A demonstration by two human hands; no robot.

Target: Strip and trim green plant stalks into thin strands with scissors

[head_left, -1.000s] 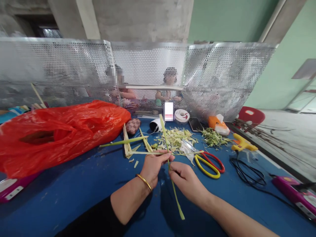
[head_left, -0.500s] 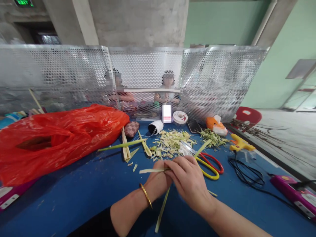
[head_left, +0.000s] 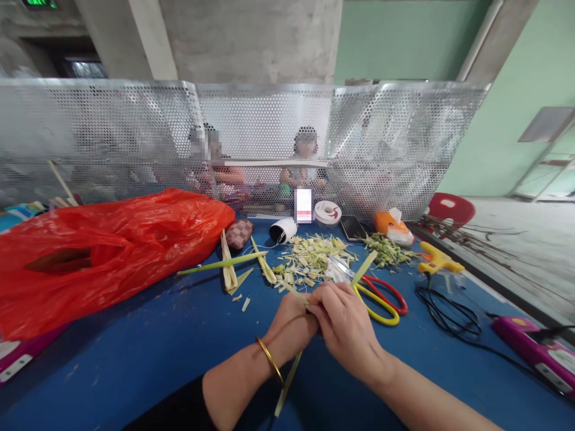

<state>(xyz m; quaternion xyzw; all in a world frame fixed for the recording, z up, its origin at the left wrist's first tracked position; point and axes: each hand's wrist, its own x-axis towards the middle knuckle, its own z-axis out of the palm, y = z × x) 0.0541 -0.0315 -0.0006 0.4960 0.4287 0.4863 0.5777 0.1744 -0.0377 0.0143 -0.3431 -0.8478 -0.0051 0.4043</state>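
My left hand [head_left: 293, 320], with a gold bangle [head_left: 269, 361] at the wrist, is closed on pale green leaf strips. My right hand [head_left: 345, 326] presses against it, fingers pinched round the same bundle. One leaf strip [head_left: 363, 268] sticks out past my right knuckles; another end [head_left: 287, 389] hangs below my left hand. The point where the strips cross is hidden by my fingers. Just beyond my right hand lie scissors [head_left: 381, 302] with red and yellow handles. A heap of cut leaf bits [head_left: 317, 254] spreads ahead of both hands.
A red plastic bag [head_left: 135, 239] covers the left of the blue table [head_left: 148, 353]. Loose husks [head_left: 229, 272], a thread cone [head_left: 284, 230], a ribbon spool [head_left: 327, 214], a phone [head_left: 353, 228], a yellow glue gun [head_left: 438, 260] and a purple power strip [head_left: 534, 353] lie around. A perforated metal screen [head_left: 265, 129] stands behind.
The strip end that pointed left over my left hand now angles up and is shorter in view. My fingers have shifted closer together, and the hanging end has swung slightly left.
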